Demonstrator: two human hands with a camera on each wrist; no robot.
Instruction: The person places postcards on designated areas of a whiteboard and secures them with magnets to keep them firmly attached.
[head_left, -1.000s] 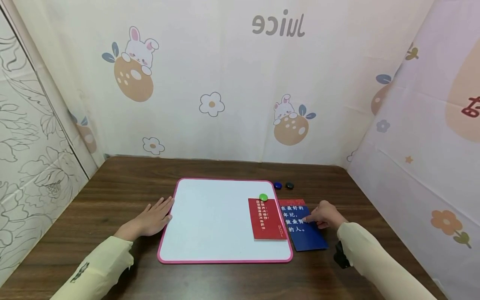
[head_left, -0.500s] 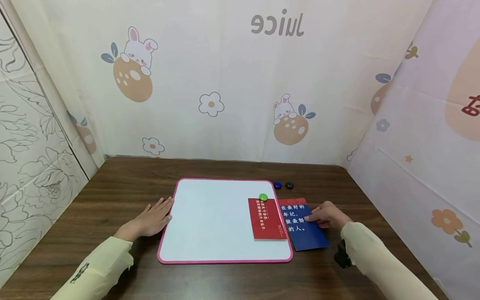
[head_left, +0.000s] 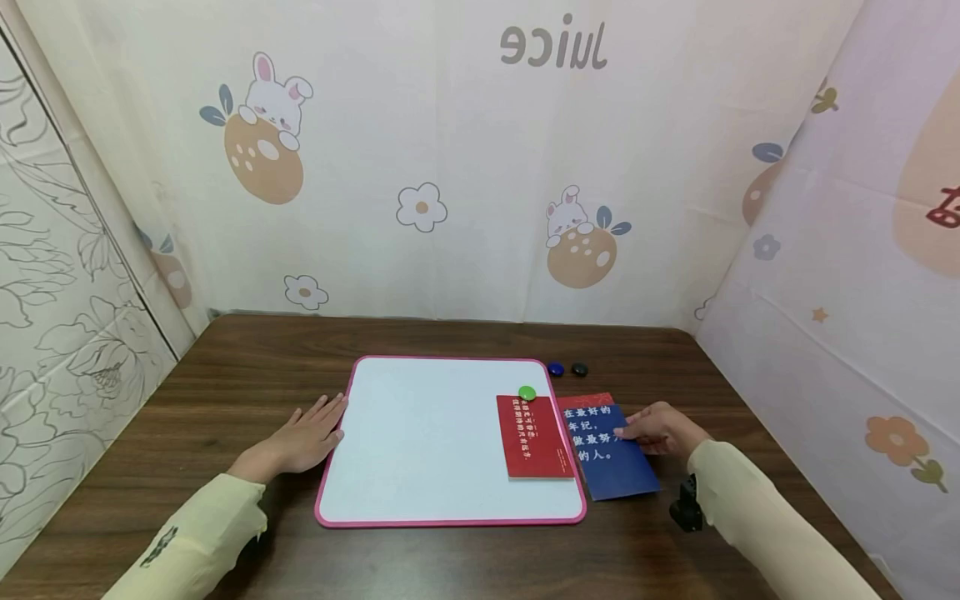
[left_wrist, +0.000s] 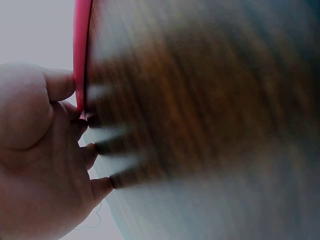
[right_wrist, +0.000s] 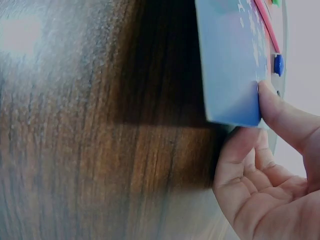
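Pinching blue card [head_left: 611, 471] by its right side: right hand [head_left: 663, 429], thumb on top, other fingers curled under, gap closed down to card thickness. Versus 1 s ago, that hand had moved slightly right, and the card's near right corner had shifted a little right and away from the wearer. Right wrist view showed the near corner raised off the bench [head_left: 420, 567], dark shadow below it. Card lay just beside the right rim of the whiteboard [head_left: 420, 442], over a second red card [head_left: 587, 401] that showed past its far edge.

Left hand [head_left: 300, 437] hadn't moved: palm down, fingers straight and spread, no grip on anything, tips at the board's pink left rim.

Also unchanged: red card with white text [head_left: 534, 454] on the board's right side, green disc [head_left: 527, 392] on its far edge; blue disc [head_left: 556, 369] and dark disc [head_left: 580, 369] side by side on the bench, beyond the cards. Board itself stayed put.
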